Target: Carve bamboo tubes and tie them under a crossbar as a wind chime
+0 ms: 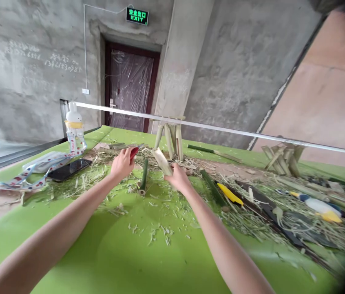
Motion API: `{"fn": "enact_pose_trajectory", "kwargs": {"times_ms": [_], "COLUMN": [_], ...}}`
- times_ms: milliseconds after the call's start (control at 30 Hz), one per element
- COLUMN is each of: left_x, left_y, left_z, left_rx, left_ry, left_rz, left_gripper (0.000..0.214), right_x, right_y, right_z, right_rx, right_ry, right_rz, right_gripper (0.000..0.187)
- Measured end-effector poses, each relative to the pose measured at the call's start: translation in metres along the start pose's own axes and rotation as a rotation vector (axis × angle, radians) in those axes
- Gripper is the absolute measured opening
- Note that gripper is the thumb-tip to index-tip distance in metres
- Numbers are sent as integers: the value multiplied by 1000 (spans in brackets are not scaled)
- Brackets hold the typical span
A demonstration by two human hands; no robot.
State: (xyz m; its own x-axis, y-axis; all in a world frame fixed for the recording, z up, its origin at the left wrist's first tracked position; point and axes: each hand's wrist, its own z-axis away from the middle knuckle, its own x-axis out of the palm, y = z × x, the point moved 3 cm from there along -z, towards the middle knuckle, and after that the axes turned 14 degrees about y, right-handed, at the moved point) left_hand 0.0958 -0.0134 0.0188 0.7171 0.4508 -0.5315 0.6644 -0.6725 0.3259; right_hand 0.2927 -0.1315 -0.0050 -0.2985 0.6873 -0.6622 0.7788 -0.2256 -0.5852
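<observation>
Bare left forearm (62,212) and right forearm (218,241) reaching across a green worktop (136,257). Left grip (123,163) closed on a red-handled knife (134,153); right grip (177,178) narrow, pinching the lower end of a split bamboo section (162,162): light, stiff, likely splintery, safest held there. Upright bamboo tube (143,175) just below and between both grips, amid shavings (160,228). Beyond the grips, a bamboo stand (171,141), concrete wall (32,73) and door (129,85) under an exit sign (137,16).

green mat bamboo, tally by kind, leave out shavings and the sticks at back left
assembled bamboo frames: 2
upright green bamboo tube: 1
long green bamboo pieces lying down: 2
split pale bamboo piece in the right hand: 1
total: 6
</observation>
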Motion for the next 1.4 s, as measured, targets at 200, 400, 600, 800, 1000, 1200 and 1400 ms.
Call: {"fn": "enact_pose_trajectory", "kwargs": {"times_ms": [200, 400, 600, 800, 1000, 1200, 1400], "left_x": [-2, -7, -5, 0, -4, -6, -5], "left_y": [40, 57, 55, 42, 35, 34, 39], "left_z": [23, 35, 36, 27, 21, 21, 24], "left_rx": [-6, -3, -57, -209, -180, -130, -125], "left_ry": [-231, -325, -413, -575, -647, -610, -659], "left_rz": [347, 544, 515, 499, 458, 375, 423], "left_gripper": [45, 43, 43, 41, 41, 43, 44], "right_x": [-2, 2, 12, 22, 22, 22, 21], "right_y": [-9, -7, -6, -4, -1, 3, 0], "right_z": [6, 3, 9, 11, 6, 7, 12], "right_rx": [29, -33, -71, -97, -83, -64, -76], "right_ry": [183, 261, 242, 225, 192, 106, 180], "right_rz": [-146, -61, 33, 45, -6, -159, -188], "right_gripper": [45, 29, 38, 39, 44, 49, 46]}}
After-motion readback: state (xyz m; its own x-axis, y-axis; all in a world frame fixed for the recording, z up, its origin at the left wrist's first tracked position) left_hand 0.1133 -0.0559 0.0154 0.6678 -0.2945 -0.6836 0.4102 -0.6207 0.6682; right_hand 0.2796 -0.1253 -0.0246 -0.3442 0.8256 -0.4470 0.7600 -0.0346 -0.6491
